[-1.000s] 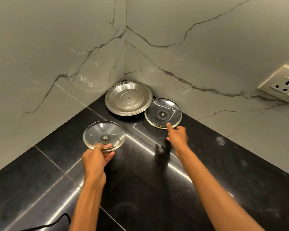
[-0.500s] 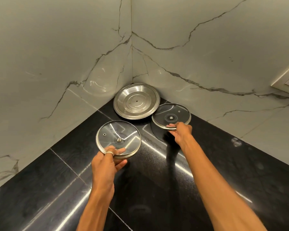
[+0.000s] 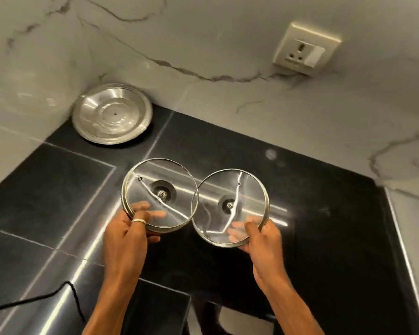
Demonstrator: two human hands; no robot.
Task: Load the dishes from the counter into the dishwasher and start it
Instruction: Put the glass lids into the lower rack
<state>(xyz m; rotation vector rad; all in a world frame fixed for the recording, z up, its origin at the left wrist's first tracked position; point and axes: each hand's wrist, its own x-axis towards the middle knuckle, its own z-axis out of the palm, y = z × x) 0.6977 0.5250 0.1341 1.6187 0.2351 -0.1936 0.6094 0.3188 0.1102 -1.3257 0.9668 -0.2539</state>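
Plate (image 3: 113,113) in corner behind — left hand (image 3: 127,234) grips left lid (image 3: 163,176), right hand (image 3: 264,240) right lid (image 3: 248,189).

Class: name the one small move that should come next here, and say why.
Probably carry both lids off to the dishwasher: the left hand grips the left glass lid, the right hand the right glass lid, so neither is free for the steel lid in the corner.

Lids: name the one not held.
The steel lid in the corner; the left hand grips the left glass lid, the right hand the right glass lid.
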